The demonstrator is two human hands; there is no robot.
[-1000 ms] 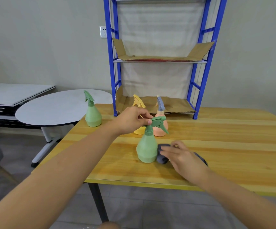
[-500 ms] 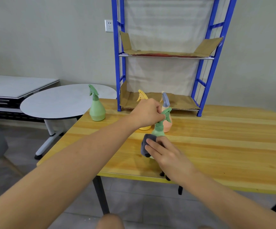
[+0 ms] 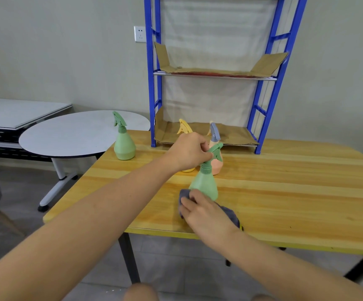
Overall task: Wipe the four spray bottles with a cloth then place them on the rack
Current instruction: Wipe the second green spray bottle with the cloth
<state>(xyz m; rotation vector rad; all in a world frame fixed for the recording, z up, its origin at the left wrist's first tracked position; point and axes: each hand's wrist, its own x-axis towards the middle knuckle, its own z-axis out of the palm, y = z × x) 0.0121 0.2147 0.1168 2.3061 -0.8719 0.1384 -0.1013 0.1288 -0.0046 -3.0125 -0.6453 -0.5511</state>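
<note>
1. My left hand (image 3: 189,152) is curled around the trigger head of the near green spray bottle (image 3: 205,185), fingers wrapped at its neck and nozzle.
2. That bottle leans over, its top tilted away to the right, its base low over the wooden desk (image 3: 284,198); I cannot tell whether the base touches the surface.
3. My right hand (image 3: 202,210) presses a grey cloth (image 3: 184,195) against the lower left side of the bottle's body, fingers bent over the bunched fabric and gripping it. The rest of the cloth trails out beneath my palm toward the front edge of the desk.
4. The second green spray bottle (image 3: 124,142) stands upright near the desk's far left corner, well apart from the one I hold.
5. The yellow spray bottle (image 3: 184,129) stands behind my left hand, mostly hidden by it; only its trigger top and a sliver of its base show.
6. The orange spray bottle (image 3: 217,165), with a grey-blue trigger, stands just beside the yellow one and right behind the tilted green bottle.
7. The blue rack (image 3: 260,118) stands at the back of the desk, its shelves lined with cardboard (image 3: 237,135); no bottle sits on it yet.
8. A round white table (image 3: 74,133) stands off the desk's left side.
</note>
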